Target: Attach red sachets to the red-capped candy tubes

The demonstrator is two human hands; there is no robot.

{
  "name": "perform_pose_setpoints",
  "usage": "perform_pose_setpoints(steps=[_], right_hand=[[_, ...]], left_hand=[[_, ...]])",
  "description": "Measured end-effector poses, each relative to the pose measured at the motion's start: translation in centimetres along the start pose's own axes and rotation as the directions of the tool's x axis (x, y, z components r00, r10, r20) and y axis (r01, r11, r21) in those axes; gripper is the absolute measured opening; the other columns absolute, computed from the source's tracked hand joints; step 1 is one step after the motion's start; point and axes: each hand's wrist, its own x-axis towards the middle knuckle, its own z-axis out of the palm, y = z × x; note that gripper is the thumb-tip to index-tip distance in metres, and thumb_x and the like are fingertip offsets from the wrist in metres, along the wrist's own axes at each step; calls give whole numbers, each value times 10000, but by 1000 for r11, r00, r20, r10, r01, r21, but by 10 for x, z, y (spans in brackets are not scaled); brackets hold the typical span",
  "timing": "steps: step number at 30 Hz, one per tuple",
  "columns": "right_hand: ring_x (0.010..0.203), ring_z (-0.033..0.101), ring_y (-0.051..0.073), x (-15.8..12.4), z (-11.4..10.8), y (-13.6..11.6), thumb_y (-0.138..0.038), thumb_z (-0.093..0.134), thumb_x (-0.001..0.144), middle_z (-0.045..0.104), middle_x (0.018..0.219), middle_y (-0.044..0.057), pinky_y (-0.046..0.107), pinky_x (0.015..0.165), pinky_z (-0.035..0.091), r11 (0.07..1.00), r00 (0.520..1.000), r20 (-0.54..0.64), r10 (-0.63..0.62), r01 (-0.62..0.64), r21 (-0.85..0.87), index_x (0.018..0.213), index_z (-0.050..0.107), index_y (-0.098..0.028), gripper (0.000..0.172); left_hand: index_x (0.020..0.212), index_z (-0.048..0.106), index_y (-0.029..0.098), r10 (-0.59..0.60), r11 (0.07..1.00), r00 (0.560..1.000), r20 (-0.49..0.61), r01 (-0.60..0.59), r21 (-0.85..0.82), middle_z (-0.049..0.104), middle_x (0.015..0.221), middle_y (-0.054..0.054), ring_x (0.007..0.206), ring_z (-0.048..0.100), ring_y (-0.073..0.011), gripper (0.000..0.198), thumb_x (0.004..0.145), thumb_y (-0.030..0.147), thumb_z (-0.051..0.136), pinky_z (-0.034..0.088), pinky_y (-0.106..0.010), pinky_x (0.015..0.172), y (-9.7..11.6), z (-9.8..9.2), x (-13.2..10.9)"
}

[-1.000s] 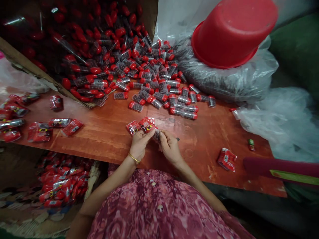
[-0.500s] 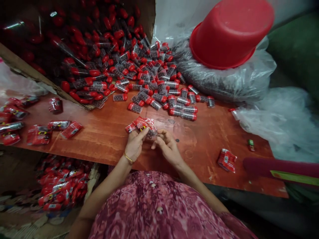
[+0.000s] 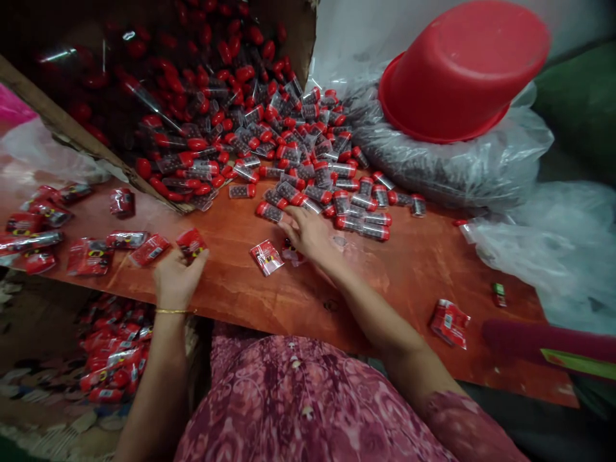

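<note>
My left hand (image 3: 178, 279), with a thin gold bracelet at the wrist, is closed on a small red printed packet (image 3: 192, 242) above the table's left part. My right hand (image 3: 310, 236) reaches to the near edge of the pile, its thumb and fingers closing on the right end of a clear red-capped tube (image 3: 269, 212) filled with dark beads. A flat red packet (image 3: 266, 258) lies on the table between my hands. Beside it, another packet (image 3: 291, 253) is partly hidden under my right hand.
A tipped cardboard box (image 3: 91, 151) spills many red-capped tubes (image 3: 308, 151) onto the table (image 3: 385, 282). Red packets (image 3: 89, 256) lie at left, more below the edge. A red bucket (image 3: 466, 70) rests upside down on a plastic bag (image 3: 457, 167). One packet (image 3: 450, 323) lies at right.
My hands have parted. The left has carried a red packet leftwards, and the right has moved forward to the tubes. Two packets now lie where both hands were.
</note>
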Motion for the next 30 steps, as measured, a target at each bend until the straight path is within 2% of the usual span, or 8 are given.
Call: perform_pose_setpoints(steps=[3,7,10,13,17,20,25,30], right_hand=[[988,530,254,34,15,8,-291,485,880,605,1162,136,364,841,399,971,976,179,-126,159,-180,1183,543,-136,345],[975,533,244,36,16,23,-266,421,908,609,1166,129,363,857,374,937,949,261,-179,245,-247,1161,570,-129,324],[967,542,255,7,-3,41,-281,458,890,625,1152,119,373,841,381,946,977,189,-93,146,-291,1154,584,-140,325],[938,560,257,-30,-22,58,-269,461,882,626,1163,121,379,817,406,949,995,99,-10,40,-314,1146,594,-141,323],[979,550,250,-72,-31,68,-280,425,892,623,1158,122,388,829,424,959,1000,-1,26,-25,-281,1152,585,-147,333],[1022,528,260,-89,-27,67,-294,426,886,601,1181,135,413,838,428,962,995,-73,69,-86,-261,1165,571,-149,345],[1049,518,281,-92,-24,53,-314,486,855,601,1176,148,440,856,418,963,973,-201,114,-158,-217,1071,617,-149,302],[872,588,222,-80,-22,22,-344,466,870,681,934,103,388,811,433,985,964,-210,166,-151,88,916,651,-179,253]], left_hand=[[969,642,145,26,900,998,-55,1,437,663,895,-171,926,590,-398,375,728,417,551,426,-506,774,-15,-25,9],[1236,503,141,297,864,944,-142,-202,461,437,1342,-223,1156,453,-438,572,752,444,534,379,-540,873,-15,-23,-2],[1136,597,167,483,854,864,-138,-430,294,512,1300,-164,1154,492,-335,436,805,431,491,359,-468,957,4,7,-14],[1011,677,220,640,753,761,111,-649,108,612,1200,-101,1158,506,-266,324,824,407,491,341,-412,994,35,51,-22],[1013,688,268,677,653,629,382,-752,83,545,1301,-80,1281,373,-306,271,767,341,601,286,-467,1020,66,103,-21],[923,722,272,636,658,641,429,-741,132,570,1272,-81,1278,371,-327,198,778,313,594,271,-493,1019,71,119,-15],[908,724,276,625,697,685,374,-705,128,603,1230,-70,1260,404,-309,210,811,294,539,225,-508,1046,66,117,-15],[894,726,263,587,778,759,281,-625,61,612,1211,-89,1249,427,-311,232,816,313,513,232,-529,1036,64,111,-21]])
